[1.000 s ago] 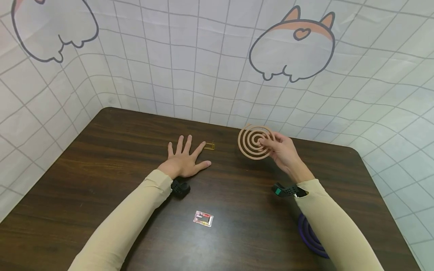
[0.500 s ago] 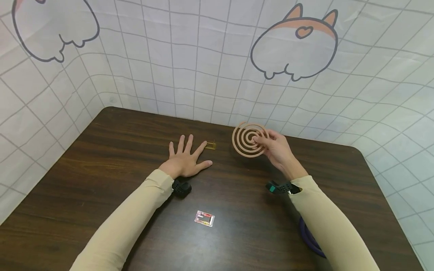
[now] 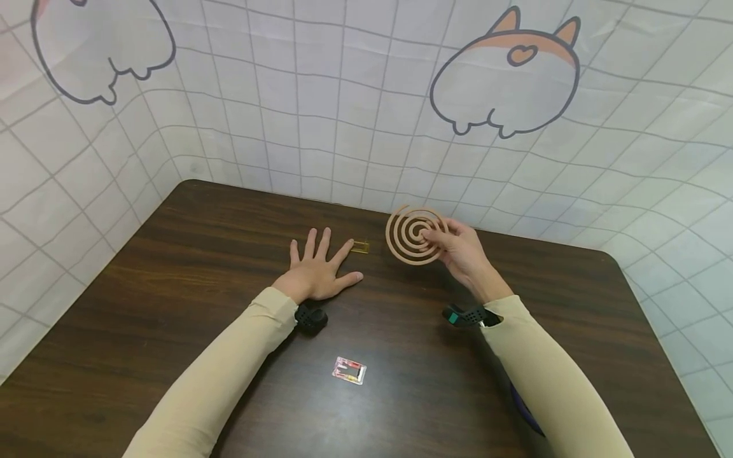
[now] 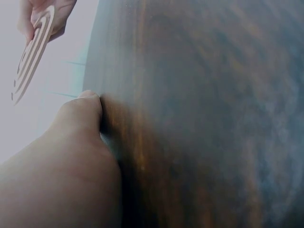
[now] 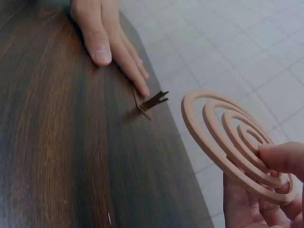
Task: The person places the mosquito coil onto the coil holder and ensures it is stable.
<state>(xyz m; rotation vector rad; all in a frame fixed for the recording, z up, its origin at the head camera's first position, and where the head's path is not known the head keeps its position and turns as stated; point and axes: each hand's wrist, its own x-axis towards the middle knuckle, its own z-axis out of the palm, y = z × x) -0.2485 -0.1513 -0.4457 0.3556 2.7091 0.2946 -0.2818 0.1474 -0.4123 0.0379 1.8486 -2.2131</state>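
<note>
A tan mosquito coil [image 3: 417, 230] is held up over the far side of the table. My right hand [image 3: 466, 257] pinches it near its centre, thumb on one face and fingers behind. My left hand [image 3: 315, 273] lies flat on the table with fingers spread. Its index fingertip rests on the base of a small brass-coloured coil stand [image 3: 361, 247]. In the right wrist view the stand's forked prong [image 5: 154, 100] sticks up from that base, apart from the coil [image 5: 203, 137]. The left wrist view shows the thumb [image 4: 78, 116] and the coil beyond it.
A small colourful card [image 3: 339, 369] with a cut-out lies on the dark wooden table [image 3: 401, 343], nearer to me. Part of a purple coil [image 3: 523, 407] shows beneath the right forearm. A white grid-patterned cloth [image 3: 343, 127] hangs right behind the table's far edge.
My right hand has carried the tan coil left, toward the brass stand. The left hand keeps its place on the stand's base. The view has shifted slightly.
</note>
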